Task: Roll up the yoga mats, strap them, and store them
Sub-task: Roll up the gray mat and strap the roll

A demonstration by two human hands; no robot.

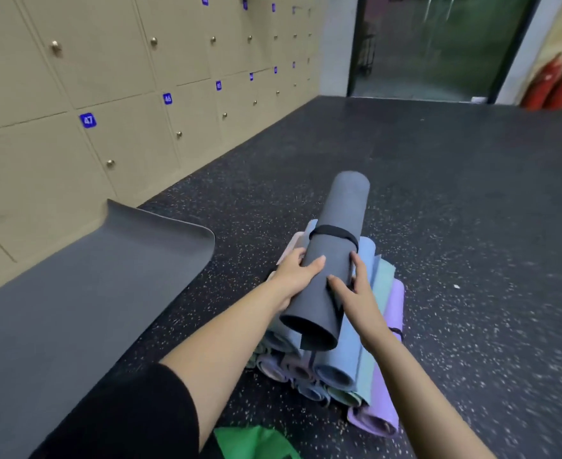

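Head camera, looking down over a gym floor: past a scrap of green fabric (249, 442) at the lower edge, two bare forearms reach forward to a rolled grey mat (335, 207). The left hand (294, 276) curls round its left flank, thumb on top, and the right hand (355, 293) clasps the right flank. The roll's long axis runs straight away from the person, its open spiral end nearest. A black strap (334, 231) is cinched round it just beyond the hands, which sit nearly level. The roll appears to rest atop a pile of pastel rolls (385, 309), blue, green and lilac, lying the same way on the speckled rubber floor (455, 226). To the left, a second grey mat (90, 293), matte and smooth, lies flat, not yet rolled, beside beige numbered lockers (124, 77). A glass door (438, 44) and red fire extinguishers (557, 81) stand beyond.
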